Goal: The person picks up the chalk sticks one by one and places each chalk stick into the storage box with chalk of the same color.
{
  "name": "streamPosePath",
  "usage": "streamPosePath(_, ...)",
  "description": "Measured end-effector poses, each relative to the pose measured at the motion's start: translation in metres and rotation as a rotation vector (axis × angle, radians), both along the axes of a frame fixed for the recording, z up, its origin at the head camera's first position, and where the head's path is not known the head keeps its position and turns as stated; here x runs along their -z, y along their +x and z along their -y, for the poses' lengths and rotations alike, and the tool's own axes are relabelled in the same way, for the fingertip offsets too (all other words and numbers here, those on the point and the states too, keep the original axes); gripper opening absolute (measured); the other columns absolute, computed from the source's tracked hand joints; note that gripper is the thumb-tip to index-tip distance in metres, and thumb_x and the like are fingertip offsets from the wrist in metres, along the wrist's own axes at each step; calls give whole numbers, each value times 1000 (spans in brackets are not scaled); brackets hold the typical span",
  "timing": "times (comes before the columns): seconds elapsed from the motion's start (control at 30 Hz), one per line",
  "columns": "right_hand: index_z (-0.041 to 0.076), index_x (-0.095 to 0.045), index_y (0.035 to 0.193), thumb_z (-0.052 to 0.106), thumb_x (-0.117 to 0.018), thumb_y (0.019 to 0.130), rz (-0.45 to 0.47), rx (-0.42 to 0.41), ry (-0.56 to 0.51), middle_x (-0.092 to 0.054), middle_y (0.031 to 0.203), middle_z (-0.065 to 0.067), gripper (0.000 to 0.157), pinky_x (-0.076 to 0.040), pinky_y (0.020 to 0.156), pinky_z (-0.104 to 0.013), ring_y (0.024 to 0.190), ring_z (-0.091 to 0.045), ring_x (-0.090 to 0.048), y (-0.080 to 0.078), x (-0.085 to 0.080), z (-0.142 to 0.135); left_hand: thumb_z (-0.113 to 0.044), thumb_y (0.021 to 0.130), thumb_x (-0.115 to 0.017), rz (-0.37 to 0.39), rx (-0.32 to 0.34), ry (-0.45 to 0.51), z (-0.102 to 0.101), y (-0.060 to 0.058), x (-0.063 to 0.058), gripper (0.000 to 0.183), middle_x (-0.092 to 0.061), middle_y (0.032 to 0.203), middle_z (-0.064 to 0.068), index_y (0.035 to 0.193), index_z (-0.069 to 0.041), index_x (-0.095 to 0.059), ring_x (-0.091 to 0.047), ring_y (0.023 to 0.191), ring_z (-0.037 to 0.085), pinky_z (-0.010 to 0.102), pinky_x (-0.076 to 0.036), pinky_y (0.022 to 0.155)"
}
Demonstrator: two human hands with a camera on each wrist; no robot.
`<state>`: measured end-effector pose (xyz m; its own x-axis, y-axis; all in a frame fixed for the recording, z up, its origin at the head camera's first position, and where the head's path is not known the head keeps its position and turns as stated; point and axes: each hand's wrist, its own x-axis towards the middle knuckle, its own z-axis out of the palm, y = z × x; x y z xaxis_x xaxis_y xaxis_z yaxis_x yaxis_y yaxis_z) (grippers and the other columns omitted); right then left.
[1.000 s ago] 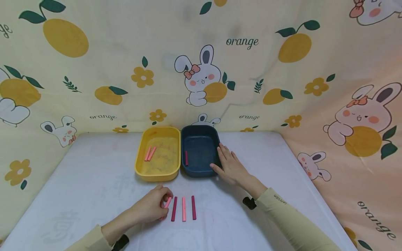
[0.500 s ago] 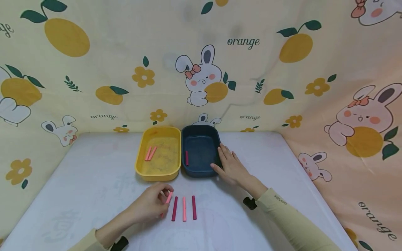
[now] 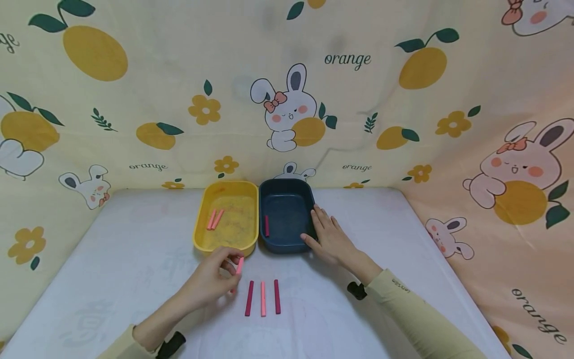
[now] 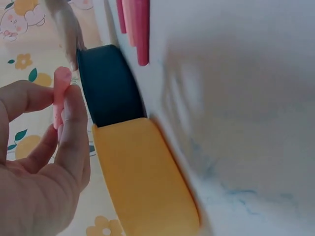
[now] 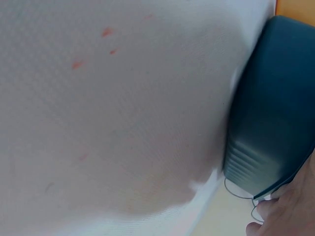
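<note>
Between thumb and fingers my left hand pinches a pink crayon, raised near the front wall of the yellow tub. The left wrist view shows the same pink crayon gripped around its middle. My right hand rests with straight fingers on the right rim of the dark blue tub. On the table lie a dark red crayon, a pink crayon and another dark red crayon, side by side. Two pink crayons lie in the yellow tub, one dark red crayon in the blue.
Both tubs stand side by side at the back of the white-covered table, touching or nearly so. A printed cloth with rabbits and oranges hangs behind and at the sides. Small orange marks stain the table cover.
My left hand has lifted the pink crayon off the table, from the left end of the row, and moved it up toward the yellow tub. The right hand has stayed put.
</note>
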<state>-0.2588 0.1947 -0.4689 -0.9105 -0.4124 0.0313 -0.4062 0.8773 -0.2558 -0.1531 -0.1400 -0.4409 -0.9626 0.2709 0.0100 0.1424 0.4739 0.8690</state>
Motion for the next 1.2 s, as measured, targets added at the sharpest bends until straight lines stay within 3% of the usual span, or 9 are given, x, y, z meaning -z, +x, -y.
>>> streamPosePath(0.3,-2,-13,164,60,-38,107,0,5,7,-4,174,-16,88,-12,126,-55,160,-34,-9,0,2,0,5,89,-74,-92,-43,28,2,-9,-5,45,-59,118,10,131,-4,-60,-63,95,19,24,-57,81)
streamPosePath(0.43,-1,-13,164,60,-38,107,5,6,3,-4,174,-15,87,-11,127,-54,160,-34,-9,0,2,0,4,89,-74,-138,-69,21,4,-17,-8,46,-61,119,10,132,-4,-59,-63,96,20,31,-58,87)
streamPosePath(0.57,-2,-13,164,59,-39,107,0,4,-4,-4,174,-16,87,-12,126,-55,160,-34,-9,1,1,0,5,89,-74,-172,-90,38,5,-27,-12,47,-60,120,12,133,-4,-59,-64,98,23,29,-59,81)
streamPosePath(0.73,-3,-14,163,58,-40,108,-7,-2,-11,-5,173,-17,87,-13,126,-56,159,-35,-11,1,1,-1,3,91,-73,-169,-107,61,6,-42,-17,46,-59,124,15,133,-1,-57,-64,101,28,21,-57,75)
streamPosePath(0.93,-3,-13,163,57,-40,108,-7,0,-5,-4,173,-17,86,-12,126,-55,159,-35,-10,0,1,-1,0,94,-71,-153,-118,41,11,-64,-20,45,-60,129,16,136,-1,-55,-65,105,29,26,-59,79)
streamPosePath(1.2,-3,-13,163,58,-41,107,-6,-3,-5,-4,173,-17,87,-12,126,-56,159,-36,-10,0,-1,0,-4,98,-68,-177,-124,-30,24,-99,-16,39,-63,126,18,134,1,-56,-68,104,31,30,-58,79)
